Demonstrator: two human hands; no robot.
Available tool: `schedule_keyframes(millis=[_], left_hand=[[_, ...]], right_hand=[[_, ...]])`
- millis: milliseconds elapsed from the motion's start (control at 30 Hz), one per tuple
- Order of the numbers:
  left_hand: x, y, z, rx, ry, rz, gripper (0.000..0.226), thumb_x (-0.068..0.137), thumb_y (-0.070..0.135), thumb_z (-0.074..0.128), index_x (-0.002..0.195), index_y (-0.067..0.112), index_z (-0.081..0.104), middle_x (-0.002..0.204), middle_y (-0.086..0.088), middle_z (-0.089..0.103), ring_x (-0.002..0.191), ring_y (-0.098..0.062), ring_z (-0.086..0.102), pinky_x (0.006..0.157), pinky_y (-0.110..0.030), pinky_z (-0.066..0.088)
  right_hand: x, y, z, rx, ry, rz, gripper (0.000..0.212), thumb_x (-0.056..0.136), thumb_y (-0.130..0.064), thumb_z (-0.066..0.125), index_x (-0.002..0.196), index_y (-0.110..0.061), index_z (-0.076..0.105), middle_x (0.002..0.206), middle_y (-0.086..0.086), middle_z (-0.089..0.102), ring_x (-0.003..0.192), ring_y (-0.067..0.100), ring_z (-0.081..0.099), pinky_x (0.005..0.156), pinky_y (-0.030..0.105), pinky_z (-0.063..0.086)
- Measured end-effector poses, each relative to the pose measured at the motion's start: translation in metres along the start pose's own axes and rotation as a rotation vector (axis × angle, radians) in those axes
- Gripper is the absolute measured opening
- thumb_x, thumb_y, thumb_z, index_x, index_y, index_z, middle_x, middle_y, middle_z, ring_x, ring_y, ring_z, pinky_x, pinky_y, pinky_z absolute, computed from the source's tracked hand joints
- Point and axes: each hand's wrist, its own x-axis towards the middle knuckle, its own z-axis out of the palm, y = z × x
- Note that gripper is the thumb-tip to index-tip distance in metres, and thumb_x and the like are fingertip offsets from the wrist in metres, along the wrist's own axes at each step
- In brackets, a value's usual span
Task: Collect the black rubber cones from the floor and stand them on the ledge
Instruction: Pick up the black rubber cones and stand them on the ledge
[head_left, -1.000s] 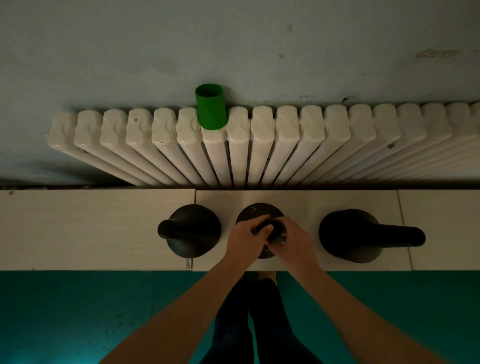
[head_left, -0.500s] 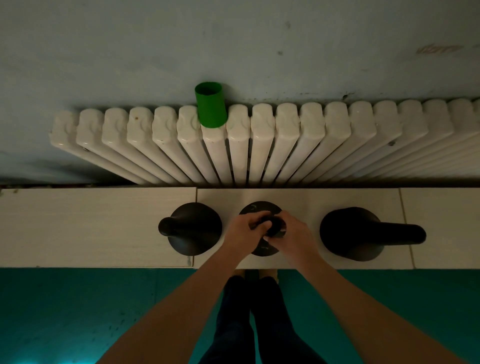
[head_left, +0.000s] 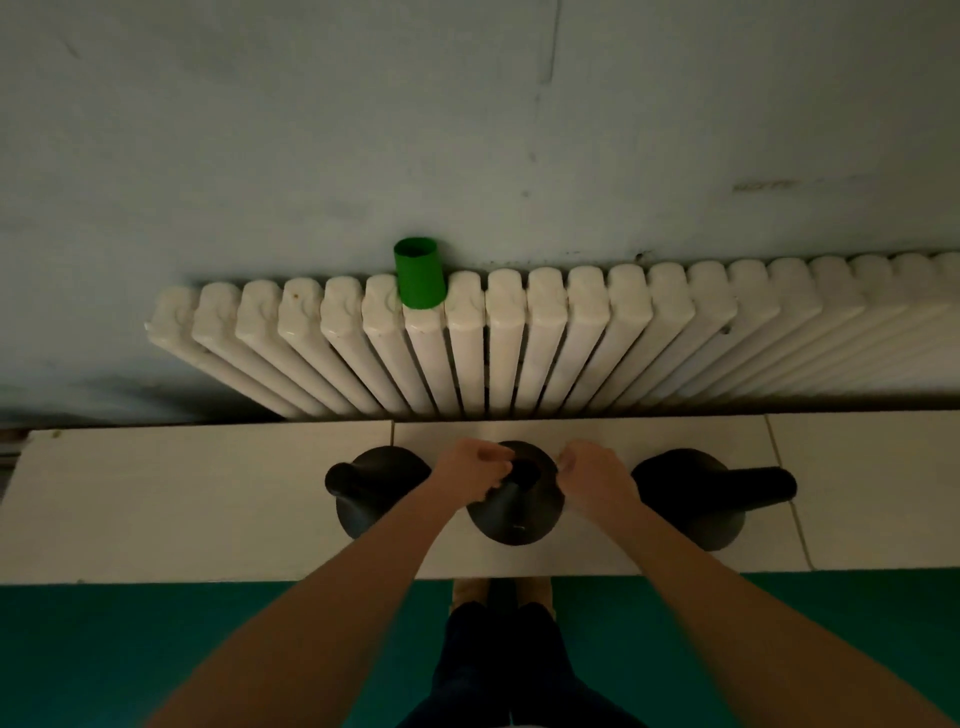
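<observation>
Three black rubber cones stand on the pale tiled ledge (head_left: 208, 509): a left cone (head_left: 363, 488), a middle cone (head_left: 519, 514) and a right cone (head_left: 691, 499). My left hand (head_left: 472, 467) and my right hand (head_left: 592, 475) sit on either side of the middle cone's tip, which shows dark between them. Both hands have loosely curled fingers. The left fingertips lie against the tip's left side and the right fingertips are just beside its right side. Neither hand wraps round the cone. My forearms cover part of the left and right cones' bases.
A white column radiator (head_left: 519, 343) runs along the wall behind the ledge, with a green cup (head_left: 418, 275) standing on top of it. Teal floor (head_left: 156, 649) lies below the ledge's front edge. My legs and feet (head_left: 501, 623) stand close against the ledge.
Both hands gripped the middle cone's tip together before. They have now drawn apart to its sides, uncovering the tip. The cone stays upright on the ledge.
</observation>
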Motion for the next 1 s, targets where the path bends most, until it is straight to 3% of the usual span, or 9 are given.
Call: schedule_keyframes(millis=[100,167,233,400,533,733,867,1000], left_hand=[[-0.007,0.019,-0.012,-0.069,-0.028,-0.009,0.021,0.097,0.011,0.049,0.111,0.01,0.064,0.111,-0.012,0.066,0.096,-0.025,0.064,0.086,-0.035,0.052],[-0.015,0.045,-0.019,-0.119,0.015,0.037,0.017,0.097,0.014,0.05,0.104,0.011,0.065,0.099,-0.007,0.068,0.079,-0.018,0.064,0.068,-0.024,0.052],[-0.027,0.079,-0.025,-0.159,0.059,0.102,0.016,0.097,0.018,0.051,0.098,0.013,0.067,0.087,0.001,0.069,0.068,-0.01,0.063,0.055,-0.017,0.048],[-0.067,0.166,-0.039,-0.286,0.143,0.373,0.023,0.096,0.021,0.05,0.083,0.019,0.069,0.081,0.004,0.073,0.067,-0.01,0.069,0.06,-0.022,0.049],[-0.109,0.219,-0.04,-0.38,0.132,0.58,0.025,0.093,0.023,0.051,0.078,0.016,0.07,0.075,0.0,0.073,0.073,-0.018,0.073,0.06,-0.024,0.055],[-0.134,0.251,-0.026,-0.42,-0.071,0.701,0.042,0.091,0.022,0.051,0.05,0.021,0.058,0.057,-0.001,0.056,0.061,-0.019,0.065,0.057,-0.026,0.053],[-0.149,0.258,-0.015,-0.428,-0.29,0.678,0.042,0.092,0.023,0.05,0.05,0.019,0.052,0.054,0.002,0.048,0.054,-0.015,0.058,0.055,-0.025,0.052],[-0.175,0.28,-0.015,-0.394,-0.45,0.711,0.042,0.092,0.029,0.048,0.051,0.019,0.05,0.055,0.001,0.044,0.052,-0.014,0.055,0.054,-0.024,0.05]], right_hand=[[-0.005,0.002,-0.037,0.181,0.037,0.017,0.017,0.094,-0.017,0.049,0.099,-0.013,0.065,0.104,0.005,0.062,0.102,0.025,0.059,0.085,0.032,0.045],[-0.01,-0.003,-0.071,0.285,0.085,-0.028,0.015,0.09,-0.016,0.052,0.079,-0.015,0.061,0.081,0.003,0.061,0.085,0.024,0.063,0.072,0.03,0.048],[-0.017,-0.009,-0.11,0.355,0.166,-0.063,0.017,0.087,-0.019,0.055,0.071,-0.018,0.059,0.075,0.001,0.061,0.073,0.019,0.062,0.058,0.025,0.045],[-0.038,-0.016,-0.197,0.654,0.373,-0.122,0.012,0.087,-0.018,0.06,0.082,-0.01,0.067,0.078,0.007,0.071,0.067,0.019,0.066,0.06,0.026,0.05],[-0.07,-0.01,-0.242,0.966,0.398,-0.164,0.012,0.089,-0.016,0.063,0.081,-0.008,0.067,0.076,0.01,0.071,0.064,0.018,0.065,0.062,0.025,0.054],[-0.115,-0.006,-0.267,1.343,0.435,-0.34,0.021,0.093,-0.018,0.059,0.078,-0.005,0.065,0.067,0.009,0.071,0.062,0.017,0.068,0.062,0.027,0.058],[-0.142,-0.007,-0.27,1.378,0.472,-0.324,0.026,0.093,-0.025,0.059,0.073,-0.009,0.062,0.066,0.007,0.068,0.056,0.017,0.062,0.063,0.031,0.054],[-0.171,-0.006,-0.277,1.41,0.562,-0.323,0.03,0.092,-0.03,0.059,0.067,-0.013,0.062,0.065,0.006,0.066,0.051,0.015,0.057,0.053,0.026,0.048]])
